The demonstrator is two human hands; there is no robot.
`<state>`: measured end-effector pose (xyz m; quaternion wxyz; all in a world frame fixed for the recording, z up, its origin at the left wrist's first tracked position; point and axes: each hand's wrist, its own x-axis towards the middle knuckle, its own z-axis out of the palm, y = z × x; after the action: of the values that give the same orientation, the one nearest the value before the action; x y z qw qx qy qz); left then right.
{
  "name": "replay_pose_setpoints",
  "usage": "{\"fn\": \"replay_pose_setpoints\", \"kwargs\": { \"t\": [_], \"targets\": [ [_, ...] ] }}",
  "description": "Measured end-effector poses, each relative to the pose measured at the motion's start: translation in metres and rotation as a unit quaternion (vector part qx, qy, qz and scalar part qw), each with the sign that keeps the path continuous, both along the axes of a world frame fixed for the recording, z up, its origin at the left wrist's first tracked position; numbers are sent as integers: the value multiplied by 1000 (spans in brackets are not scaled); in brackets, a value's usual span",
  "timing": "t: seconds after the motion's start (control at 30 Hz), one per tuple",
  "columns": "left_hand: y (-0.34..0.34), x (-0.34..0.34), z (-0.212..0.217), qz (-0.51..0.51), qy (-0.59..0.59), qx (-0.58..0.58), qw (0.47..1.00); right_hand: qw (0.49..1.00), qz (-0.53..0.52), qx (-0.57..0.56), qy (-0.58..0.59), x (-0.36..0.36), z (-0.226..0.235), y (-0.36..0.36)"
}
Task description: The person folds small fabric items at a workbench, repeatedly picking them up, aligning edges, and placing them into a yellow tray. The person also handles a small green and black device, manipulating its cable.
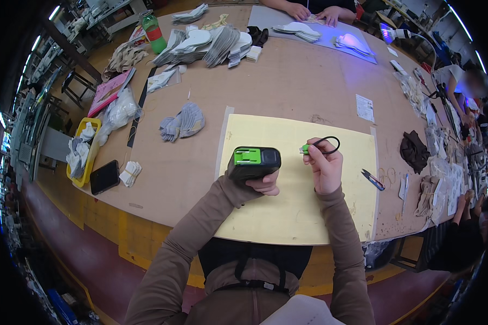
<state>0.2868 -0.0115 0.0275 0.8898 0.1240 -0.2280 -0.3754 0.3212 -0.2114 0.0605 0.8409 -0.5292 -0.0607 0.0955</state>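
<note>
My left hand (264, 183) grips a black box-shaped device with a green top panel (253, 160), held just above a pale yellow mat (287, 206) on the table. To its right, my right hand (324, 165) pinches a small green-tipped connector (306, 148) with a short black cable loop (328, 142) arching over my fingers. The connector's tip points left toward the device, a short gap apart.
Small snips (373, 179) lie right of the mat. A grey fabric pile (183, 123), black phone (104, 176) and yellow bin (87, 157) sit left. Stacks of cut shoe pieces (211, 46) and a green bottle (154, 32) stand far back. Another person's hands (313, 12) work opposite.
</note>
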Motion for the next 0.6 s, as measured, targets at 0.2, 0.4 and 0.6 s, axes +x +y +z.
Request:
{"fn": "replay_pose_setpoints", "kwargs": {
  "t": [0.2, 0.4, 0.6],
  "targets": [
    [1, 2, -4, -28, -70, -56, 996, 1000, 2, -12, -7, 0, 0, 1],
    [1, 2, 12, 93, 13, 13, 996, 996, -31, -37, -81, 6, -16, -3],
    [1, 10, 13, 305, -9, 366, 879, 997, 10, -11, -81, -4, 9, 6]
  ]
}}
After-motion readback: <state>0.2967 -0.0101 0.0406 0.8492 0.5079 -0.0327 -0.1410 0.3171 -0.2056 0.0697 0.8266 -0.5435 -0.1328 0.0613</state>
